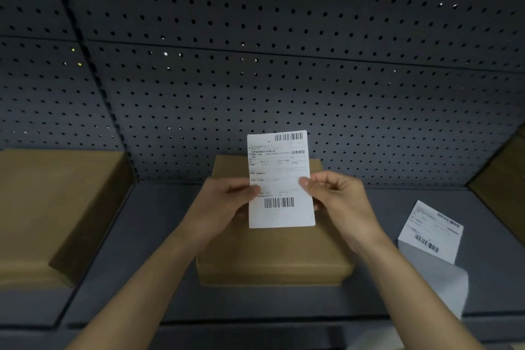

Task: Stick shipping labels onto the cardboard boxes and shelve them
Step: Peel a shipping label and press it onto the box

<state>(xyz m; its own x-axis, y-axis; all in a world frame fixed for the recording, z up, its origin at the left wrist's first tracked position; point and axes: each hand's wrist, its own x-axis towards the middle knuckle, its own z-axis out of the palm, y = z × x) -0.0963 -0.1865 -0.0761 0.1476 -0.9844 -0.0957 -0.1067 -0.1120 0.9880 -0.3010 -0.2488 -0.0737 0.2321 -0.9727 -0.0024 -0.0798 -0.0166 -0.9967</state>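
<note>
Label (279, 167) pinched by left hand (227, 202), right hand (338, 199), above shelved box (272, 253).

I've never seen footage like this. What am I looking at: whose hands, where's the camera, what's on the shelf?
There is no machine: a person works with bare hands, and the one picture comes from a camera worn on their head, looking forward and down. The left hand and right hand each pinch a side edge of a white printed shipping label, held over a flat brown cardboard box lying on the dark grey shelf. A second brown cardboard box sits at the left, and a white strip of further labels lies at the right. Behind is a dark perforated panel.
</note>
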